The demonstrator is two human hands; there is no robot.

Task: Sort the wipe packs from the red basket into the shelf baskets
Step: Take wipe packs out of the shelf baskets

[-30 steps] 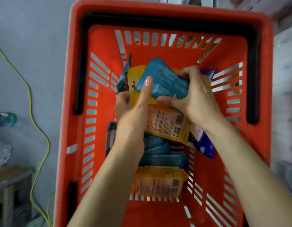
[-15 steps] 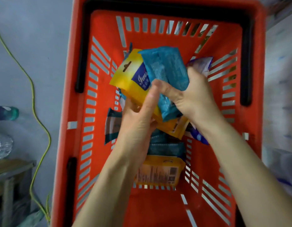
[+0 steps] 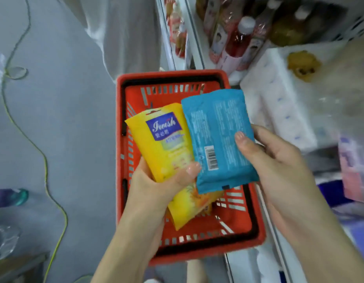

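1. A yellow wipe pack [image 3: 165,152] is gripped by the left hand [image 3: 156,186], with the thumb pressed across its front.
2. A blue wipe pack [image 3: 219,137], barcode side up, is clasped by the right hand [image 3: 273,160]; its left edge overlaps the yellow one.
3. Both packs are held above the red basket [image 3: 256,231], which is seen on the grey floor [image 3: 75,119].
4. Bottles [image 3: 240,37] are seen on the shelf [image 3: 194,45] beyond the basket's far rim.

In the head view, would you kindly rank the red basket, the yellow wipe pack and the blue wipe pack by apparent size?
1. Red basket, largest though farther away.
2-3. Yellow wipe pack and blue wipe pack look alike; hands and overlap hide parts, so no ranking.
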